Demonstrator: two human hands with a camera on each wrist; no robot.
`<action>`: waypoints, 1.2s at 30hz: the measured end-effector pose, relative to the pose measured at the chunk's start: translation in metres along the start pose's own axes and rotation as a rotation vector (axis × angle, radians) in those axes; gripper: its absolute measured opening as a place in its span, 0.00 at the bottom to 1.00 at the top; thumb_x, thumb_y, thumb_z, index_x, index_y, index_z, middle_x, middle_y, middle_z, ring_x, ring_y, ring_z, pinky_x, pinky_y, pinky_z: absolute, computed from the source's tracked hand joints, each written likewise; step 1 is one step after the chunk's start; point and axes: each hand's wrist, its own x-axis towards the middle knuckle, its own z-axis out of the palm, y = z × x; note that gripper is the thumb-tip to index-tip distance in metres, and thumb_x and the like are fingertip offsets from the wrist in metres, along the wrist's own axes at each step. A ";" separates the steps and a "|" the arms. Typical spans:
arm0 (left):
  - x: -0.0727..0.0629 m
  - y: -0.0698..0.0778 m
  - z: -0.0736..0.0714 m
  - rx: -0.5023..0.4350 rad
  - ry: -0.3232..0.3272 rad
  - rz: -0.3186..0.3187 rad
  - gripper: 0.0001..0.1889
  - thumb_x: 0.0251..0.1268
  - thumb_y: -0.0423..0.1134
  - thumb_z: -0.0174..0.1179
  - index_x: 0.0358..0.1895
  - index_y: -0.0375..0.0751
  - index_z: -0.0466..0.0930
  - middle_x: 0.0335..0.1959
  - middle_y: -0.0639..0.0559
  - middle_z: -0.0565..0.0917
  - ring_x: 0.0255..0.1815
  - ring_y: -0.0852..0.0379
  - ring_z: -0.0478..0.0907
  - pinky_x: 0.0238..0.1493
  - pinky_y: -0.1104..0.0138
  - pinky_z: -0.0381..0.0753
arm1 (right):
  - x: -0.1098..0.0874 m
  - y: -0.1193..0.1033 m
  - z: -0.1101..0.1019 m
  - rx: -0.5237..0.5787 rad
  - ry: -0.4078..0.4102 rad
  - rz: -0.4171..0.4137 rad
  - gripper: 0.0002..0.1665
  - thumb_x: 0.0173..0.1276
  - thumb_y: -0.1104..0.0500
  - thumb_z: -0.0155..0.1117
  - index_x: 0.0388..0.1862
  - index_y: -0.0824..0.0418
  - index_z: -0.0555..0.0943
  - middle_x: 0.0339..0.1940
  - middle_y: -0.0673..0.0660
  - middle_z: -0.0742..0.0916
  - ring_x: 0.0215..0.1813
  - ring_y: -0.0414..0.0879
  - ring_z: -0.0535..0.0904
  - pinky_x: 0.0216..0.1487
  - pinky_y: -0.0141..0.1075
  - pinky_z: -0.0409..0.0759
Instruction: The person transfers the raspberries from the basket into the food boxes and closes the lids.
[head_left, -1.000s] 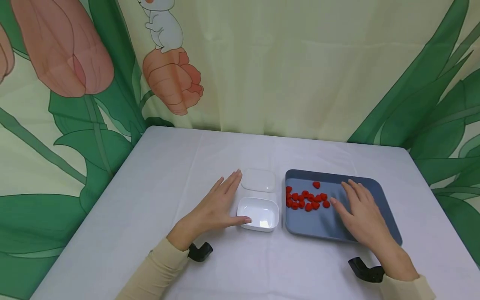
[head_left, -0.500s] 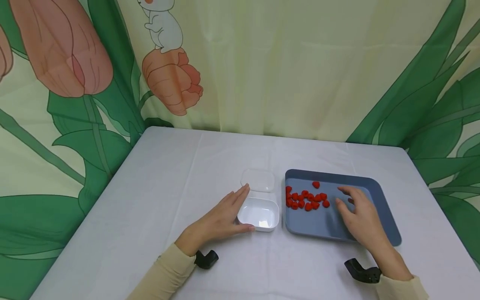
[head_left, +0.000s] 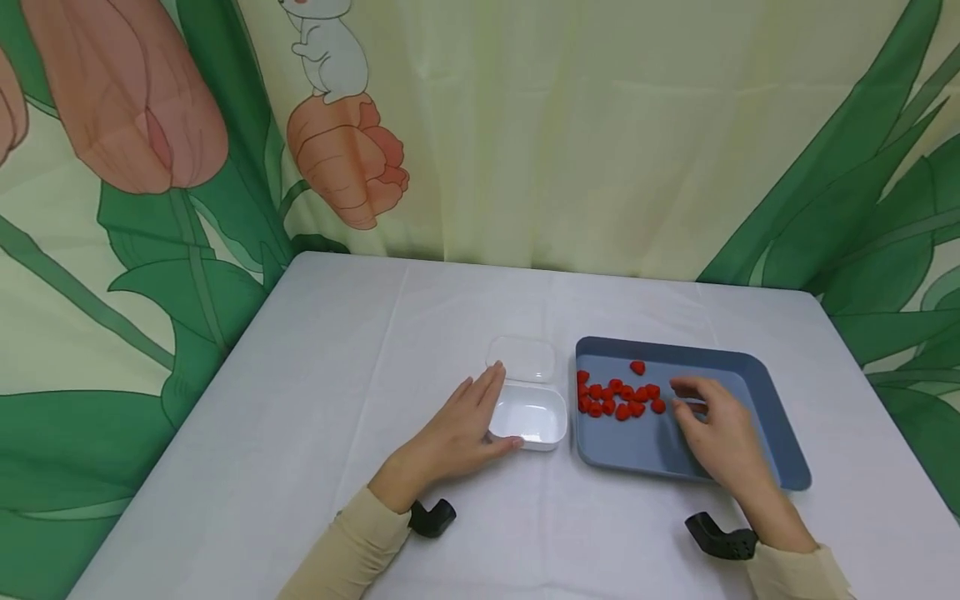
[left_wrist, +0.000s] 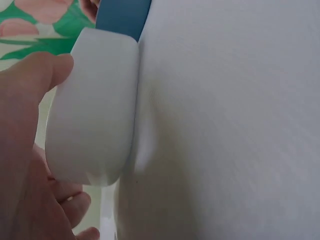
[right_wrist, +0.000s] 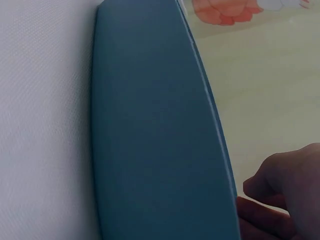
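Note:
My left hand (head_left: 450, 442) holds a small white rectangular dish (head_left: 532, 414) at its left end. In the left wrist view, the thumb presses the near rim of the dish (left_wrist: 95, 110) while the fingers curl round the end. Over the blue-grey tray (head_left: 630, 454) hovers my right hand (head_left: 723, 433), fingers loosely bent and nothing seen between them. Several small red berries, raspberry-like (head_left: 622, 412), lie in the tray's left half, left of the right fingertips. The right wrist view shows the tray's side wall (right_wrist: 155, 125) with the right hand (right_wrist: 295, 190) beyond its rim.
A clear, shallow lid (head_left: 522, 358) lies just behind the dish. The tray stands close to the dish's right side. All rest on a white-covered table (head_left: 360, 333), with a printed curtain (head_left: 570, 150) behind its far edge.
My left hand has moved right, its thumb now at the dish's front edge, and the dish has shifted slightly right and away. The right hand's outstretched fingers have bent inward over the tray.

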 end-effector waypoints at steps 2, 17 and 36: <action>0.001 0.004 0.001 -0.005 0.003 -0.032 0.52 0.68 0.67 0.50 0.80 0.35 0.38 0.83 0.44 0.44 0.83 0.53 0.43 0.82 0.54 0.45 | 0.001 0.000 0.001 -0.005 -0.005 -0.002 0.15 0.68 0.68 0.59 0.53 0.69 0.80 0.50 0.66 0.84 0.48 0.60 0.84 0.46 0.33 0.83; 0.003 0.015 0.003 0.078 0.052 -0.089 0.53 0.67 0.70 0.48 0.80 0.34 0.39 0.83 0.42 0.43 0.84 0.50 0.41 0.81 0.51 0.44 | 0.002 -0.003 0.007 -0.012 -0.016 -0.005 0.14 0.63 0.71 0.63 0.49 0.70 0.82 0.43 0.68 0.87 0.45 0.61 0.83 0.45 0.53 0.82; 0.006 0.014 0.008 0.097 0.059 -0.092 0.53 0.67 0.70 0.48 0.79 0.33 0.41 0.82 0.42 0.46 0.83 0.49 0.43 0.81 0.51 0.45 | 0.007 -0.005 0.009 -0.057 -0.049 0.021 0.14 0.59 0.72 0.65 0.46 0.69 0.82 0.41 0.68 0.87 0.42 0.59 0.84 0.35 0.28 0.78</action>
